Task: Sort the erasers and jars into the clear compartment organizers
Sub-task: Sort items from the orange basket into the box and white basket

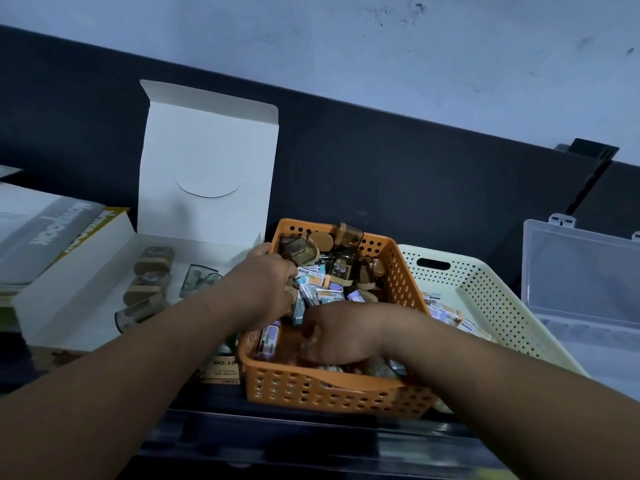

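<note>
hands (263, 289) (341, 332) x2 in orange basket (329, 393), cream basket (485, 289) x1.

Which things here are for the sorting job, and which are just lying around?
For the job: orange basket, its erasers and jars, clear organizer, cream basket holding more erasers, white box holding more jars.

Just lying about: notebooks stacked at left, small labelled box beside the orange basket.
</note>
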`<control>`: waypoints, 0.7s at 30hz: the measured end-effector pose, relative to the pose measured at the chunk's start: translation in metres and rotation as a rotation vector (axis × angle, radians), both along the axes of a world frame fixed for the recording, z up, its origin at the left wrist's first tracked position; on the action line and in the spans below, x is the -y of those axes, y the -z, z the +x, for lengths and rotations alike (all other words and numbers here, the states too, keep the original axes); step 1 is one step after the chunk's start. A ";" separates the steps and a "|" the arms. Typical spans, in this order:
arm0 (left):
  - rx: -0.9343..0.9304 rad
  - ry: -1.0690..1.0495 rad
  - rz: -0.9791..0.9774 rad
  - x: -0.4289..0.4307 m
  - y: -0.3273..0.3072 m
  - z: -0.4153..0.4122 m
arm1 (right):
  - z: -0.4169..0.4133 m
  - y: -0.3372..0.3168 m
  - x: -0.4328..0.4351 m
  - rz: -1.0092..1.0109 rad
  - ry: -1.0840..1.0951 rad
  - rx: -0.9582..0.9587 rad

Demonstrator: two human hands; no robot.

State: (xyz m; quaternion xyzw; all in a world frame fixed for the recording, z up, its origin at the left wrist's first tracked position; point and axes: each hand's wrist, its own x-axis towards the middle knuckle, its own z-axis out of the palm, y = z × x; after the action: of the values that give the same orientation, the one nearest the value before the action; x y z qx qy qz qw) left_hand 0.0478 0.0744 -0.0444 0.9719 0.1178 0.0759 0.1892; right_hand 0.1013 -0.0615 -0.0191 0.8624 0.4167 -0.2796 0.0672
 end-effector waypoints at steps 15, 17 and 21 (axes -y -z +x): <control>0.019 0.028 -0.048 -0.003 0.003 -0.002 | 0.036 0.010 0.017 0.421 0.217 -0.313; 0.025 0.021 -0.045 -0.002 0.003 -0.001 | 0.042 -0.001 0.025 0.544 0.280 -0.321; 0.017 0.003 -0.022 -0.001 0.001 0.000 | 0.059 -0.026 0.055 0.871 0.484 -0.291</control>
State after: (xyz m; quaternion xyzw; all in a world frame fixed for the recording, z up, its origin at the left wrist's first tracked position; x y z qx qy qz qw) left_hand 0.0480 0.0751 -0.0459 0.9692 0.1156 0.0824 0.2010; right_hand 0.1602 -0.1167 0.0067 0.8342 0.2883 -0.2050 -0.4231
